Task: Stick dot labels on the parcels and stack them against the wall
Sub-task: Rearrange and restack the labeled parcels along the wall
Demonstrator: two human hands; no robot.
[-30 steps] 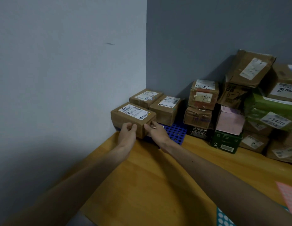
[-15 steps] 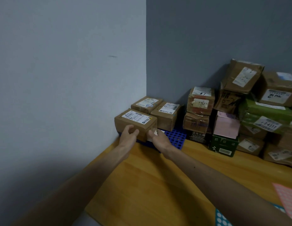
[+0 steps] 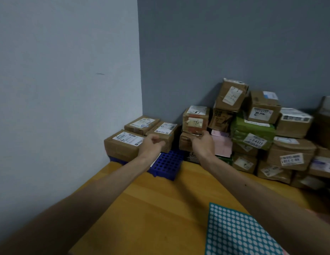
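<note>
Brown cardboard, the placed parcel sits at nine o'clock from the frame's centre, on a blue perforated tray and against the pale wall. Half a second ago both hands held its near face; both have now let go. The left hand hovers at the parcel's three o'clock, fingers loosely curled around nothing. The right hand has swung further to three o'clock, to a small taped parcel in the heaped pile. By the look of it, one parcel is stacked and the next is being fetched.

The back of the right hand hides its fingertips, so grip or mere touch cannot be told. Any dot on the placed parcel cannot be made out. At five o'clock the teal dot sheet is cut off by the frame edge.
</note>
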